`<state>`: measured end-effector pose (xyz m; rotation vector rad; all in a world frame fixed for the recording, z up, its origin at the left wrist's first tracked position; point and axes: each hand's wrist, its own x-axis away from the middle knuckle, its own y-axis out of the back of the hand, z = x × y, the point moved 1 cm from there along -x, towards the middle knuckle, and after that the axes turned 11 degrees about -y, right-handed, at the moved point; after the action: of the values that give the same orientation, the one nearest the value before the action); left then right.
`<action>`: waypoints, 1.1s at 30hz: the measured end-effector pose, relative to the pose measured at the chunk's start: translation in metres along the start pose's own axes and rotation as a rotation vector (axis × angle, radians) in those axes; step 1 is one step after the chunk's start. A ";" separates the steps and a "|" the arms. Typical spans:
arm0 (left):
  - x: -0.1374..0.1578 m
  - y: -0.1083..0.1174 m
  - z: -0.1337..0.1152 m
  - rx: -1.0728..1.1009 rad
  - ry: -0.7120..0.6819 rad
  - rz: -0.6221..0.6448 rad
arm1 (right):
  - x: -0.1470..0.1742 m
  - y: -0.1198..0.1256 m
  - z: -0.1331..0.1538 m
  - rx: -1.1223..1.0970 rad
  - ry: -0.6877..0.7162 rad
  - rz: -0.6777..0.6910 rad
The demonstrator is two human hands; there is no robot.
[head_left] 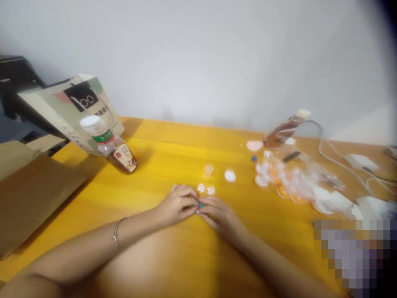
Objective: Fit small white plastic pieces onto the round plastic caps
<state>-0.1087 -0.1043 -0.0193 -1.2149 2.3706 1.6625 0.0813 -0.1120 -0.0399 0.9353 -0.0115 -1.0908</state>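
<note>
My left hand and my right hand meet at the middle of the table, fingertips pinched together on a small teal piece. Most of that piece is hidden by the fingers, so its kind does not show. Just beyond the fingers lie two small white wheel-shaped pieces, one on the left and one on the right. Farther back are a small clear piece and a round white disc.
A drink bottle and a paper bag stand at the left, near a cardboard box. Another bottle stands at the back right. Several white and orange round containers, a blue cap and cables crowd the right side.
</note>
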 end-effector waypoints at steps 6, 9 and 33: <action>0.000 0.005 -0.002 -0.024 -0.048 -0.040 | 0.000 0.001 0.004 -0.294 -0.271 -0.009; -0.002 0.009 -0.007 -0.018 -0.061 -0.069 | 0.001 -0.001 0.006 -0.590 -0.400 0.024; -0.141 -0.003 0.016 -0.134 -0.256 0.278 | -0.002 0.003 0.005 -0.791 -0.635 0.183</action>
<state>-0.0147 -0.0096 0.0293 -0.6527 2.3837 1.9460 0.0803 -0.1133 -0.0341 -0.1344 -0.1710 -1.0519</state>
